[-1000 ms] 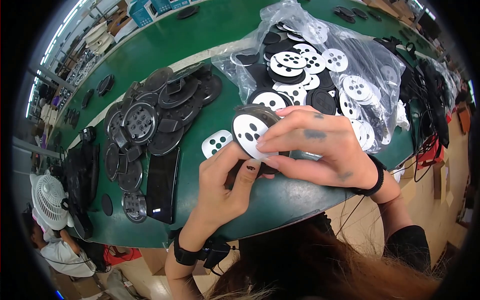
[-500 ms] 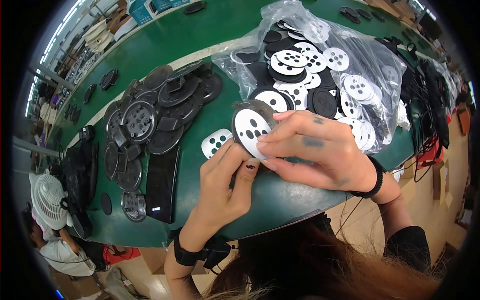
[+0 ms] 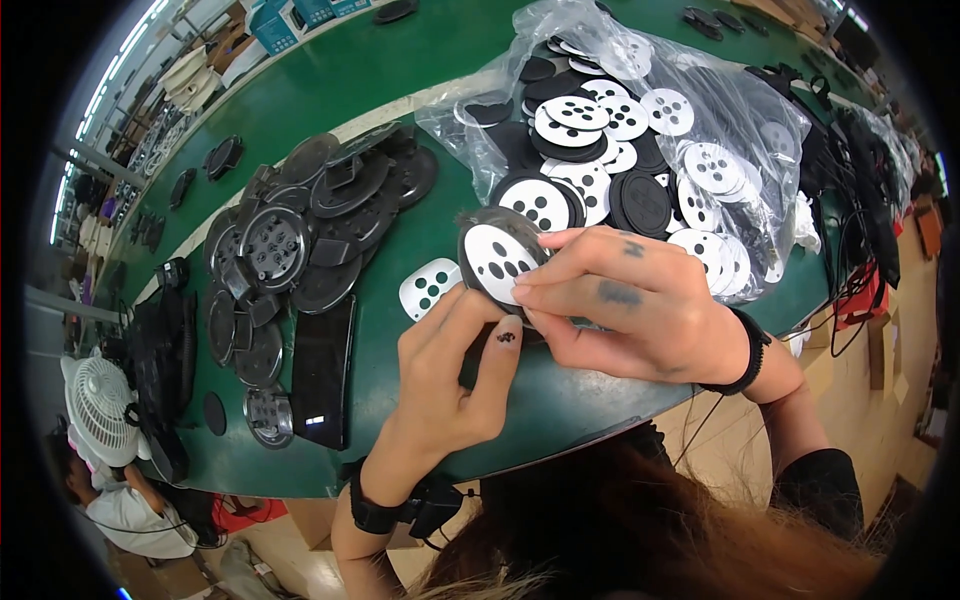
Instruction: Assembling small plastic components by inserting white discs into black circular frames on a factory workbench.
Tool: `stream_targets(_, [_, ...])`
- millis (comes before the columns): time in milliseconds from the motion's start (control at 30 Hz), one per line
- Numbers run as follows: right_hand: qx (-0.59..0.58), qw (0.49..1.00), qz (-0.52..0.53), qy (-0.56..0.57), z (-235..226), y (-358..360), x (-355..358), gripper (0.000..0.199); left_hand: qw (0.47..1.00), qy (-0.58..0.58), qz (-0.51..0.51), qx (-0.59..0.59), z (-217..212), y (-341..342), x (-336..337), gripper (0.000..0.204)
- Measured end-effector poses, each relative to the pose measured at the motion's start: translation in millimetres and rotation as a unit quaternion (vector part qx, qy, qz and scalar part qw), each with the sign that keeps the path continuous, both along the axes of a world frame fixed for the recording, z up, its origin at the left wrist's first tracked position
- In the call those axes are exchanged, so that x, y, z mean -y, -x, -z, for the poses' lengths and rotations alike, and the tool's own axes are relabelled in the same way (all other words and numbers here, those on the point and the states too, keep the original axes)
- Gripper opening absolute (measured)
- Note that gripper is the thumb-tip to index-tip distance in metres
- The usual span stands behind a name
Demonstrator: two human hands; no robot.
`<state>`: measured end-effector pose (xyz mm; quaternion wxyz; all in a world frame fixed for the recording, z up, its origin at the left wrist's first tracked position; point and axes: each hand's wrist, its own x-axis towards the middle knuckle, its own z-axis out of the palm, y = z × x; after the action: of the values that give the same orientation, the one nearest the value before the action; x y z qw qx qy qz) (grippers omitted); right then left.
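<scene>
Between my hands, above the green table, is a dark round plastic cover [image 3: 470,232] with a white round pad [image 3: 492,250] with several holes lying on its face. My left hand [image 3: 455,365] grips the cover's lower left edge, fingers beneath and thumb in front. With pinched fingers, my right hand [image 3: 625,300] holds the white pad's right edge against the cover. A smaller white plate with holes [image 3: 430,288] lies on the table just left of the held cover. My fingers hide the lower right part of the pad.
Dark plastic covers [image 3: 275,245] are heaped on the left, beside a glossy black phone [image 3: 325,375]. A clear plastic bag [image 3: 735,105] spills white and black round pads [image 3: 640,203] at the back right. A white fan [image 3: 100,405] stands at far left near another person [image 3: 140,515].
My left thumb has shifted slightly to the right, and my right fingers have closed in at the pad's edge. The pad now lies flatter within the cover's rim.
</scene>
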<state>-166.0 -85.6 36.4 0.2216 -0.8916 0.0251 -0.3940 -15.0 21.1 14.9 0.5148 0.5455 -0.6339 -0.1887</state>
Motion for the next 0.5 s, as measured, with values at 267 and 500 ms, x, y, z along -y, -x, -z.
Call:
stream_targets(267, [0.038,0.998,0.026,0.04,2.2,-3.8,-1.0,0.019,1.0,0.008,-0.017,-0.019,-0.8,-1.7,0.6,0.004])
stream_targets(500, [0.032,0.994,0.077,-0.073,-14.7,3.9,32.5,0.007,0.993,0.01,-0.017,-0.115,-1.8,-3.5,-0.9,0.014])
